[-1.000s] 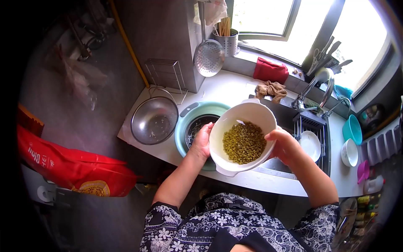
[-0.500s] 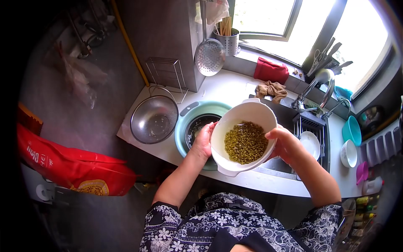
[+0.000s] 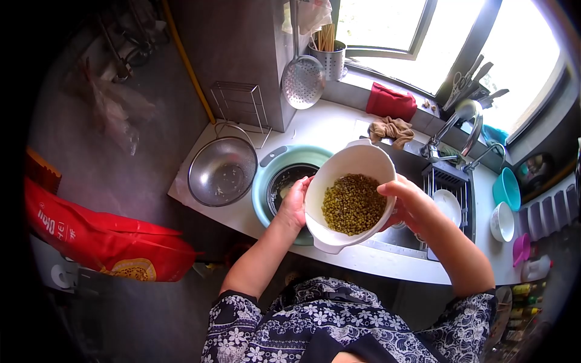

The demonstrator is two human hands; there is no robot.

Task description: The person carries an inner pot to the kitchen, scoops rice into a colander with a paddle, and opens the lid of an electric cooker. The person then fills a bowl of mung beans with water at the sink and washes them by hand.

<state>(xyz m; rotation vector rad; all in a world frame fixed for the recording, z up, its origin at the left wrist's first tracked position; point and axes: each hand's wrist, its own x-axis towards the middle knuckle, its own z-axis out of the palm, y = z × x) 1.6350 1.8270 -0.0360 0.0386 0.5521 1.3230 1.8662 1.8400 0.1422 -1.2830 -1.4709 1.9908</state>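
Note:
Between my two hands I hold a white bowl point(image 3: 319, 175) with small side handles, raised above the counter and tilted. Small green beans, which look like mung beans point(image 3: 356, 204), lie in its lower part. My left hand point(image 3: 295, 202) grips the left wall of the bowl, its fingers partly hidden behind it. On the opposite side my right hand point(image 3: 407, 199) has its thumb over the rim and its other fingers underneath. Behind my left hand stands a light green basin point(image 3: 264, 175) with a dark round vessel in it, partly covered by the bowl.
A metal strainer point(image 3: 223, 171) rests at the counter's left end, near a wire rack point(image 3: 239, 100). The sink with a faucet point(image 3: 466, 124) and a dish rack holding a white plate point(image 3: 446, 209) lies right. A red bag point(image 3: 109, 236) is at the lower left.
The bowl has tipped slightly and shifted a little left. My right thumb has moved slightly up along the rim. My left hand has barely moved.

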